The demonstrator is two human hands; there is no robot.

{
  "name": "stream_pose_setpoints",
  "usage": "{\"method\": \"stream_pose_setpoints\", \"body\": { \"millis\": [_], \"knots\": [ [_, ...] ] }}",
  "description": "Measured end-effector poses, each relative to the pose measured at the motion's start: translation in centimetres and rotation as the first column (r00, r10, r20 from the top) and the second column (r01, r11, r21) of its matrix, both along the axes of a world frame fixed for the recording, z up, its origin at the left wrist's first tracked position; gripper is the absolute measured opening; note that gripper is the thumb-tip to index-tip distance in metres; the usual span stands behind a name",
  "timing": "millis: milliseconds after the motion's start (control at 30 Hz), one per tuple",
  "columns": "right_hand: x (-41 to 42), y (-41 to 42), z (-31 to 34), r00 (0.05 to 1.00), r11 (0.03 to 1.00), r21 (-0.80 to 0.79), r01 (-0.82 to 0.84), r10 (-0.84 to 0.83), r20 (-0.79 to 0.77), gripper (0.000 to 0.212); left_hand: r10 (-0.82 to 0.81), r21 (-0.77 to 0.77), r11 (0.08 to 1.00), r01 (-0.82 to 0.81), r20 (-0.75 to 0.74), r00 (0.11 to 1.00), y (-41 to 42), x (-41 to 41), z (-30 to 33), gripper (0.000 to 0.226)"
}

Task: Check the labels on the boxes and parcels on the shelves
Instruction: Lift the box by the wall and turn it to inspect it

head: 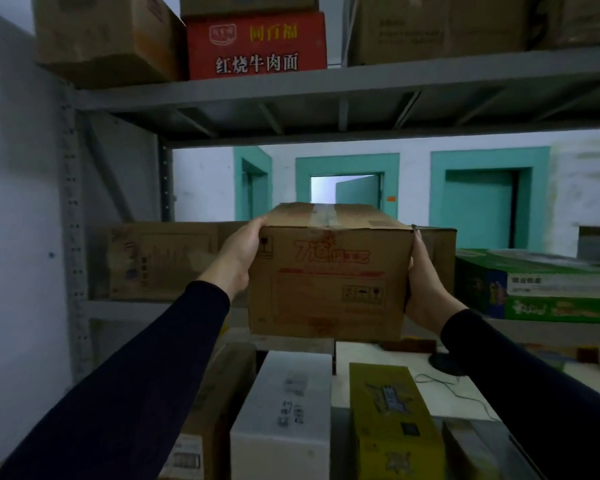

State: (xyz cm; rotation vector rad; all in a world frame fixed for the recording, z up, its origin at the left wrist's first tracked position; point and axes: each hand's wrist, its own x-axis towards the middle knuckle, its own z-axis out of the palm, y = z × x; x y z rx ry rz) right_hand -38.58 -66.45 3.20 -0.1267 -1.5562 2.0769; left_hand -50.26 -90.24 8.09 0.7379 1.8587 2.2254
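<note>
A brown cardboard box (329, 282) with red print and taped top is held in front of the middle shelf (146, 308), its printed end facing me. My left hand (241, 256) grips its left side, thumb over the top edge. My right hand (425, 289) grips its right side, fingers wrapped behind the corner. Both sleeves are dark. The box's lower edge hangs just over the shelf's front rail.
Brown boxes (160, 259) sit on the middle shelf at left, a green box (541, 289) at right. A red box (257, 46) and brown cartons stand on the top shelf (361, 81). Below are a white box (284, 410) and a yellow box (392, 420).
</note>
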Motion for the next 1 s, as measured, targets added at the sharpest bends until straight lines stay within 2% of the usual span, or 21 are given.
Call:
{"method": "stream_pose_setpoints", "body": {
  "millis": [167,533,600,733,800,1000],
  "knots": [
    [-4.8,0.0,0.6,0.983,0.989,-0.017,0.148,-0.146,0.109,0.083,-0.061,-0.044,0.997,0.061,-0.006,0.998,1.3,-6.5,0.6,0.039],
    [-10.5,1.2,-0.5,0.964,0.984,-0.018,0.175,-0.167,0.208,0.093,-0.069,-0.038,0.997,0.068,-0.015,0.998,4.1,-13.2,-1.7,0.044],
    [-11.3,1.9,-0.8,0.97,0.986,-0.029,0.161,-0.153,0.187,0.09,-0.065,-0.009,0.998,0.065,-0.02,0.998,4.4,-13.8,-2.1,0.048],
    [-12.6,2.7,-1.9,0.98,0.981,-0.054,0.184,-0.179,0.087,0.066,-0.079,0.088,0.993,0.076,0.038,0.996,4.8,-15.4,-3.4,0.066],
    [-13.3,2.9,-3.1,0.973,0.975,-0.032,0.22,-0.217,0.074,0.06,-0.058,0.092,0.994,0.052,0.067,0.996,5.0,-16.1,-5.4,0.065],
    [-14.9,3.1,-4.5,0.932,0.945,0.07,0.32,-0.328,0.152,0.07,0.059,0.021,0.998,-0.063,0.139,0.989,6.4,-17.8,-9.2,0.069]
  ]
}}
